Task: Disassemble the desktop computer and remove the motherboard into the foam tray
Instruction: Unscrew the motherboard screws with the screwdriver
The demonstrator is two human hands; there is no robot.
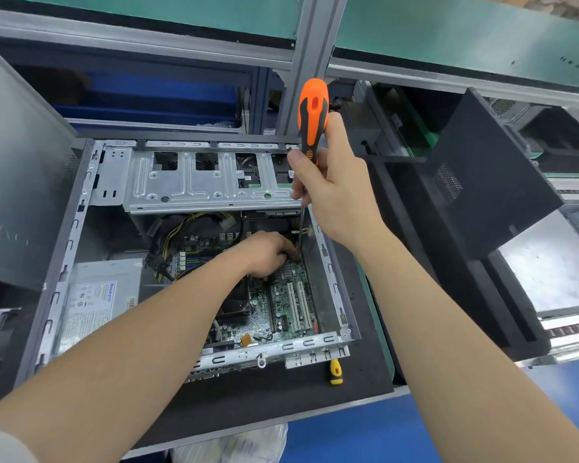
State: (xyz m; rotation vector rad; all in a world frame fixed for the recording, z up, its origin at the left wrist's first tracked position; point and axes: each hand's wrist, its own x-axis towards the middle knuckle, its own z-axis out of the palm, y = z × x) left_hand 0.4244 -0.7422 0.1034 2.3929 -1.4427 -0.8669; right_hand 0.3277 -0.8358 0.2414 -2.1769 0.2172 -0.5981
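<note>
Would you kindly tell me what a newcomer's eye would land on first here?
The orange-and-black screwdriver, gripped upright by the right hand above the centre, stands out first. Below it sits the open computer case with its green motherboard, where the left hand reaches in beside the screwdriver's tip. A small yellow-handled tool lies in front of the case.

Right hand [335, 192] raised with fingers gripping; left hand [268, 253] low, fingers curled.
</note>
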